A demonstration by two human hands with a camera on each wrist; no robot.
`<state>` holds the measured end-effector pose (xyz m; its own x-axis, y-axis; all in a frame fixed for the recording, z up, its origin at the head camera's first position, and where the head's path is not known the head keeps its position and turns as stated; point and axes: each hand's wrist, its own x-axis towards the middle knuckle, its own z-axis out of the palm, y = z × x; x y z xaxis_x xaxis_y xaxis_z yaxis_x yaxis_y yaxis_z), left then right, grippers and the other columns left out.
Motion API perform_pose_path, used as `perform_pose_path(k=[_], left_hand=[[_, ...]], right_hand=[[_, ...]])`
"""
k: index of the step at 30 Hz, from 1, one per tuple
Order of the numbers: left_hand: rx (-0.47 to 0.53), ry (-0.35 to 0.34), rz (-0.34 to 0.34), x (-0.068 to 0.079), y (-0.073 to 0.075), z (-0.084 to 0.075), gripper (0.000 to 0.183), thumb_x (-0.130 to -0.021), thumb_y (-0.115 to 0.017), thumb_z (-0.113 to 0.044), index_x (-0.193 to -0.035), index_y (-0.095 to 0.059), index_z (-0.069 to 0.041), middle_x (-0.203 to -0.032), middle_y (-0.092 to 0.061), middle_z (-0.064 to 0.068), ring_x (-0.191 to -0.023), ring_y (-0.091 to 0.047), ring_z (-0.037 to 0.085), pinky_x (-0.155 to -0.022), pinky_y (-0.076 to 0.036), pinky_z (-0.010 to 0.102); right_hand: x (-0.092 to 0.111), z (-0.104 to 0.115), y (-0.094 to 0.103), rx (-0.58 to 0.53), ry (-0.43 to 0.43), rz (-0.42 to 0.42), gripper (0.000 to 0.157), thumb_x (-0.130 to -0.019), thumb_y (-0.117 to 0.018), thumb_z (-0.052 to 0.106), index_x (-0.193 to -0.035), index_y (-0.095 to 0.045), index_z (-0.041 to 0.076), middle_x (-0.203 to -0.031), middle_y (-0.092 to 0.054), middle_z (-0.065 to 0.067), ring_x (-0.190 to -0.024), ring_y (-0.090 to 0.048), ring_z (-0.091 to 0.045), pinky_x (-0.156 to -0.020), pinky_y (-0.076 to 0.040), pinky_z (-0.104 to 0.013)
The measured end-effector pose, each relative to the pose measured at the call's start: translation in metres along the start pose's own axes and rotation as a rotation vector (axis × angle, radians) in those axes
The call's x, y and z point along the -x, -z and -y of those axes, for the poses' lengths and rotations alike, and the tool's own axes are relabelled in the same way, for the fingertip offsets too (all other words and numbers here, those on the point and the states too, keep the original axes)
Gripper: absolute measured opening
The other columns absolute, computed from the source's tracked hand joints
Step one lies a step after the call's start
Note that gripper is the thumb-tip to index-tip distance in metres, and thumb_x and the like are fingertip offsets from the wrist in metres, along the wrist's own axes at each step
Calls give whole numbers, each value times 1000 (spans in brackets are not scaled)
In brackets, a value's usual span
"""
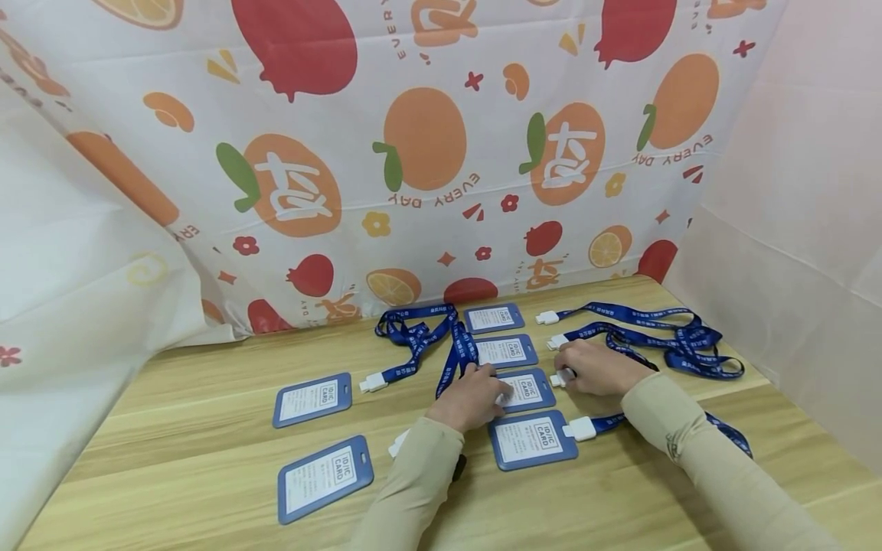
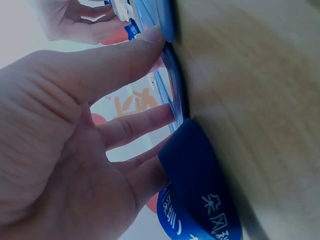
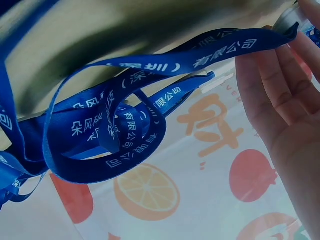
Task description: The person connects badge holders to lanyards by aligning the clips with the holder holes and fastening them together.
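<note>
My left hand [image 1: 472,398] holds a blue ID card holder [image 1: 534,388], third from the back in a column on the wooden table, with thumb and fingers at its edges. In the left wrist view, a blue lanyard strap [image 2: 200,170] curls beside the outer fingers of this hand. My right hand [image 1: 596,369] pinches the white clip [image 1: 556,379] of a lanyard close to the slotted end of that holder. From those fingers the blue strap [image 3: 225,54] trails away in the right wrist view. The nearest card holder [image 1: 534,444] has a lanyard's white clip [image 1: 581,428] at its slot.
Two more card holders [image 1: 494,317] [image 1: 506,350] lie behind. On the left are two others [image 1: 313,399] [image 1: 325,478]. Lanyards lie bunched at the back left [image 1: 416,337] and right [image 1: 696,344]. Another white clip [image 1: 398,442] shows beside my left sleeve. A fruit-print cloth [image 1: 427,229] hangs behind.
</note>
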<state>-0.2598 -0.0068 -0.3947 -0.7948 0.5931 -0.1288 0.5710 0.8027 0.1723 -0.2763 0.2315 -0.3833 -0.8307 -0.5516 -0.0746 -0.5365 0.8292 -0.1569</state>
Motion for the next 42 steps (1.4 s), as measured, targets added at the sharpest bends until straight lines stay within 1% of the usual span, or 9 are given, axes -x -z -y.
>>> perform_pose_path(k=[9,20,27,34,38,42], left_hand=[[23,9,4,-1,0,-1,29,-93,-76,-25,-123,-76,-23,-128,-61,6,-103,-47,23,-88,-48,34],[27,2,-3,-2,0,-2,29,-93,-77,-24,-121,-77,-23,-125,-62,5,-101,-48,22,-88,-47,33],[36,-4,-2,-3,0,-1,29,-92,-77,-24,-121,-77,-23,-125,-62,5,-101,-49,22,-89,-47,33],[42,-3,-4,-2,0,0,29,-92,-77,-24,-121,-77,-22,-128,-62,6,-102,-48,23,-89,-47,34],[38,5,-1,0,1,1,29,-92,-77,-24,-121,-77,-22,-128,-62,6,-102,-48,23,-89,-47,34],[37,-3,-2,0,1,2,29,-92,-77,-24,-121,-77,-22,-127,-62,5,-102,-48,22,-89,-45,33]], right_hand=[[0,2,-1,7,-22,16,17,-85,-77,0,-102,-77,2,-99,-68,-6,-95,-66,-22,-84,-56,-38],[1,1,-3,41,-12,17,17,-85,-79,3,-102,-78,4,-95,-67,-3,-91,-64,-19,-82,-56,-37],[0,3,-2,30,-16,19,18,-87,-78,3,-104,-78,3,-97,-68,-5,-94,-65,-21,-85,-56,-39],[-2,4,-3,43,6,4,15,-87,-77,1,-101,-78,3,-95,-68,-4,-90,-64,-19,-81,-57,-36],[-5,6,-4,40,6,10,16,-87,-76,0,-103,-78,2,-98,-69,-5,-91,-65,-19,-82,-56,-36],[-5,7,-4,46,-24,31,17,-88,-76,1,-105,-78,3,-104,-69,-8,-97,-65,-22,-86,-56,-40]])
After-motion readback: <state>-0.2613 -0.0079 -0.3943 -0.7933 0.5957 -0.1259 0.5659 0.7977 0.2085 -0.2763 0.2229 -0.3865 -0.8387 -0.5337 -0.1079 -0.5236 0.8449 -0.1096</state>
